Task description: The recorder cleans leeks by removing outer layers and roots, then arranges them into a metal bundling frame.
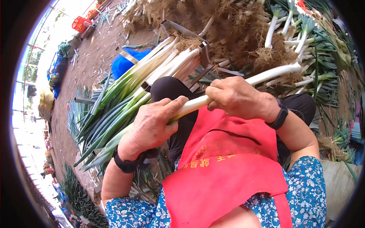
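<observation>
A long green onion (274, 73) lies slantwise across my lap, its white stalk to the right and green leaves trailing to the lower left. My left hand (155, 122) is closed round the stalk at its pale green part. Further up the white part, my right hand (240, 98) grips the same stalk from above, thumb tucked under. Just beyond my left hand, a thick bundle of peeled green onions (167, 62) rests in a metal frame (205, 57), white ends away from me. Both wrists wear black bands, and a red apron (228, 182) covers my front.
Unpeeled onions with brown roots (232, 26) heap up ahead. More green onions (317, 74) are stacked at the right. A blue bundle (127, 62) sits behind the frame. Red crates (80, 24) stand far left on the dirt floor (89, 59); dark green leaves (78, 193) lie lower left.
</observation>
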`<state>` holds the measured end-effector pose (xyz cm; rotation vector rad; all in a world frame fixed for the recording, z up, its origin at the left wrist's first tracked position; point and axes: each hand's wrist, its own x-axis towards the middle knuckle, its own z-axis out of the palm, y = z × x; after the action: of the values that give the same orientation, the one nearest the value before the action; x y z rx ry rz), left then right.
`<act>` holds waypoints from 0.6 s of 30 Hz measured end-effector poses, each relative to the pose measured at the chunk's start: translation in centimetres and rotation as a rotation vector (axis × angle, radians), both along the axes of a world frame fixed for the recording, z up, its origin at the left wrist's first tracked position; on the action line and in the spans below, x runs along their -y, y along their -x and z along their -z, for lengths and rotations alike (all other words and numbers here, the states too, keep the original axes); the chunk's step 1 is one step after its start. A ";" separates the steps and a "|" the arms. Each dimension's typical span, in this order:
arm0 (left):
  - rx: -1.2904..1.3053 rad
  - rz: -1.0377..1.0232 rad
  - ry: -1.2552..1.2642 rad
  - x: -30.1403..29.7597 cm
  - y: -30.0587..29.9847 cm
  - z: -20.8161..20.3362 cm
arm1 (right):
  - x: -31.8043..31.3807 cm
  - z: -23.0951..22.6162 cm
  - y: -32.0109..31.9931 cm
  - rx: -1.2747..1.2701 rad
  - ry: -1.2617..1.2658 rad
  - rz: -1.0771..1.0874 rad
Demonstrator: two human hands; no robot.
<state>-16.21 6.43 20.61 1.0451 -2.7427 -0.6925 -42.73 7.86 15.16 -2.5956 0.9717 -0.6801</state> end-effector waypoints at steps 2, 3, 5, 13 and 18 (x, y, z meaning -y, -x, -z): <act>0.007 0.038 0.008 0.2 -0.3 -0.1 | 0.2 0.0 0.5 0.176 -0.159 -0.053; 0.010 0.058 0.012 0.2 -0.5 -0.1 | 0.4 0.5 0.7 0.232 -0.222 -0.058; 0.009 0.054 0.003 0.0 -0.7 0.3 | 0.6 0.5 0.8 0.182 -0.223 -0.019; 0.076 -0.063 0.015 -0.2 -1.1 0.7 | 1.0 0.3 -0.1 0.341 -0.487 0.222; 0.067 -0.027 0.279 -0.3 -0.7 0.7 | 0.8 -0.3 -2.8 0.233 -0.190 0.070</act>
<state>-15.53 6.74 19.90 1.0559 -2.7694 -0.2632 -39.96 7.05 15.46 -2.2687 1.0039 -0.8424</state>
